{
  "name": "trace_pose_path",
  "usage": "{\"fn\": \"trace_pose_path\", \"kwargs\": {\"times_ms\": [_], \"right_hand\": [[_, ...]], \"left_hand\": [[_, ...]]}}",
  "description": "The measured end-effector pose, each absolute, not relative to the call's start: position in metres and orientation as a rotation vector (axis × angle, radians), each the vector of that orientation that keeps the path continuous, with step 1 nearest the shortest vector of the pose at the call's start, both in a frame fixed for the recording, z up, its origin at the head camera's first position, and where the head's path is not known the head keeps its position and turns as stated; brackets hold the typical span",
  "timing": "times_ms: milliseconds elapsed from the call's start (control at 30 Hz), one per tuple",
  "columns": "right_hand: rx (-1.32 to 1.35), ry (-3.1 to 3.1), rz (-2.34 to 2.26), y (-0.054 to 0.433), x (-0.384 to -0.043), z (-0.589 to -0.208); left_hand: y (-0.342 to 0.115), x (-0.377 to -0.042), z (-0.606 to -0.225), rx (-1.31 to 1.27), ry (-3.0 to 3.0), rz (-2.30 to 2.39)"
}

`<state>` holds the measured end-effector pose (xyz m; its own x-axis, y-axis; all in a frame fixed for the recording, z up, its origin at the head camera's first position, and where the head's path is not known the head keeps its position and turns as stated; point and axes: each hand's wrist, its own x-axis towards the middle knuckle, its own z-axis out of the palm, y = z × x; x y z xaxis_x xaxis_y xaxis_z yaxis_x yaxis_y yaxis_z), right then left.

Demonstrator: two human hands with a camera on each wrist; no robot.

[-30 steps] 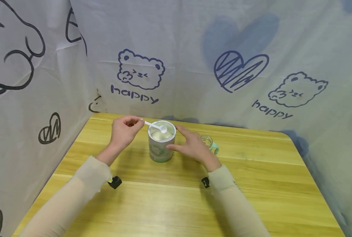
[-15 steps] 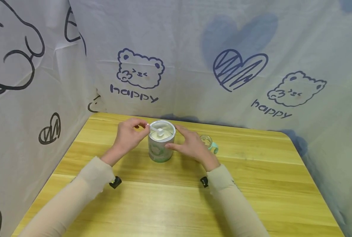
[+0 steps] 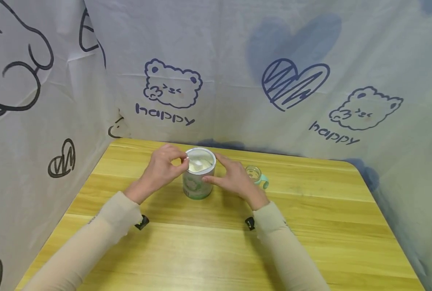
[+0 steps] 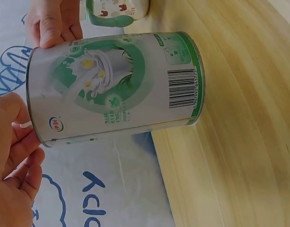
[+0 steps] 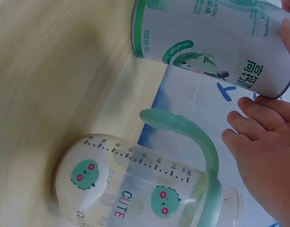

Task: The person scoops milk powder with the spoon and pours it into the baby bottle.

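Observation:
My left hand [image 3: 163, 167] pinches the end of a white scoop's handle between thumb and fingers. The scoop [image 3: 197, 164] dips into pale powder inside an upright milk powder can [image 3: 197, 188]. In the left wrist view, the fingers of that hand sit at the can's rim, with the scoop hidden. My right hand [image 3: 235, 178] holds the can's right side near the top, thumb in front and forefinger toward the back; its other fingers are loosely bent in the right wrist view. Close to that hand stands a clear baby bottle [image 5: 149, 182] with green handles and measuring marks.
A wooden table [image 3: 208, 250] carries the can and bottle near its back edge. Printed cloth [image 3: 230, 101] hangs directly behind and along the sides. The bottle, without a cap, is partly covered by the right hand in the head view.
My left hand has moved right and the scoop has gone from above the can's mouth down into the powder. The right hand has stayed on the can.

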<state>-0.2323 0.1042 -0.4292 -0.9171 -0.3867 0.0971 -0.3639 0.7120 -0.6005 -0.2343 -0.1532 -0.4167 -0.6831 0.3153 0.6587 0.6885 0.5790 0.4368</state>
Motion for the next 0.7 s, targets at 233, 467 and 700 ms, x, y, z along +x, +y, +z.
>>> {"fn": "trace_pose_path", "kwargs": {"times_ms": [233, 467, 700], "right_hand": [[-0.623, 2.872, -1.009, 0.1025, -0.2328, -0.4291], [-0.593, 2.880, -1.001, 0.1026, -0.2336, -0.4289], [-0.577, 2.866, -1.001, 0.1023, -0.2339, -0.4287]], "left_hand": [[-0.1497, -0.2354, -0.4137, -0.865, -2.339, -0.935], [-0.1444, -0.2329, -0.4144, -0.916, -2.402, -1.021], [-0.1435, -0.2307, -0.4099, -0.890, -2.531, -1.106]]}}
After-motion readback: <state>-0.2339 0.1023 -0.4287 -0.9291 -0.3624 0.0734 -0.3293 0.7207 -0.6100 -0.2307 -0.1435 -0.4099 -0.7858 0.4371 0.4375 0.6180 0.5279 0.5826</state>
